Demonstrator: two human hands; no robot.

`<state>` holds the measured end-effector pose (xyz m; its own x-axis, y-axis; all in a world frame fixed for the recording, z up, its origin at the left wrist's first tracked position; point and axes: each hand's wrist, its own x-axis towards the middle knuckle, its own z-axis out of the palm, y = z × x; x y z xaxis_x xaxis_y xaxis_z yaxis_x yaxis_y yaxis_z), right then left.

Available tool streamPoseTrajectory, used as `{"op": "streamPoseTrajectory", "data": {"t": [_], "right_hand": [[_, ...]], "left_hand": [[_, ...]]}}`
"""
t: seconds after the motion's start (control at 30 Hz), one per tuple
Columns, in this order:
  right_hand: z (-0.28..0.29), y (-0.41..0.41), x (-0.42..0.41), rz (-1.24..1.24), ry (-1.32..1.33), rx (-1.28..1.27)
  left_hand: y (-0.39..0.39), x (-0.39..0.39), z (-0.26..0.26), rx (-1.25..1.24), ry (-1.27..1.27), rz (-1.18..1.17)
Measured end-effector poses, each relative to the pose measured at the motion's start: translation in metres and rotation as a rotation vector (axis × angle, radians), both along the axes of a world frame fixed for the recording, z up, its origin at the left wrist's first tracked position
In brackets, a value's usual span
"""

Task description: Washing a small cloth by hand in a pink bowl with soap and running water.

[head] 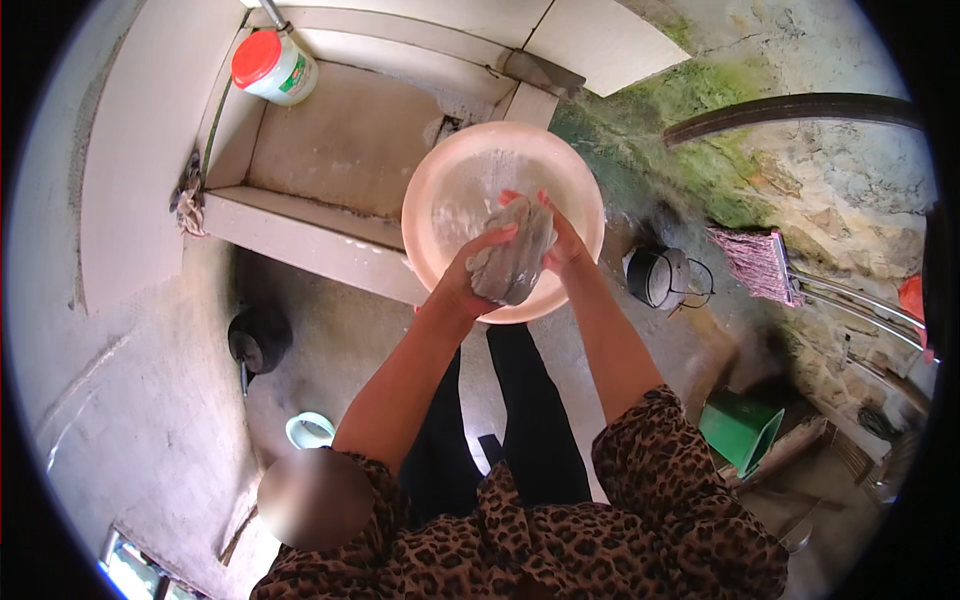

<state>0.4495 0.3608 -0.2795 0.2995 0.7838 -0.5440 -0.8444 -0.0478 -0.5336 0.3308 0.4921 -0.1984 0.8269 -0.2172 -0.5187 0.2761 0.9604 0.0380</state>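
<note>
A wet, bunched grey cloth is squeezed between my two hands over a round pinkish-orange plastic basin. My left hand grips its left side, with the thumb lying across the top. On the other side my right hand presses against the cloth, fingers reaching past its far end. Soapy-looking water with some suds shows in the basin. The basin overlaps the right end of a tiled sink trough; what bears its near side is hidden.
A white tub with a red lid stands in the trough's far left corner. Crumpled rags hang at its left edge. Right of the basin are a dark pot, a pink mop and a green bin. A pale green basin sits lower left.
</note>
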Motion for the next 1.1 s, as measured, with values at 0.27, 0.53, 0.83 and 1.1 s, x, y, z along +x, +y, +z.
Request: {"op": "streamPoseTrajectory", "data": {"t": [0.27, 0.53, 0.83, 1.1], "right_hand": [[0.092, 0.042, -0.029, -0.481, 0.315, 0.476], [0.093, 0.055, 0.036, 0.187, -0.552, -0.217], [0.119, 0.094, 0.005, 0.727, -1.601, -0.802], [0.144, 0.102, 0.005, 0.511, -1.037, -0.962]], "left_hand": [[-0.013, 0.003, 0.045, -0.430, -0.144, 0.139], [0.008, 0.002, 0.080, 0.673, 0.177, -0.293], [-0.028, 0.020, 0.003, 1.921, 0.193, -0.703], [-0.007, 0.015, 0.012, 1.972, 0.105, -0.730]]}}
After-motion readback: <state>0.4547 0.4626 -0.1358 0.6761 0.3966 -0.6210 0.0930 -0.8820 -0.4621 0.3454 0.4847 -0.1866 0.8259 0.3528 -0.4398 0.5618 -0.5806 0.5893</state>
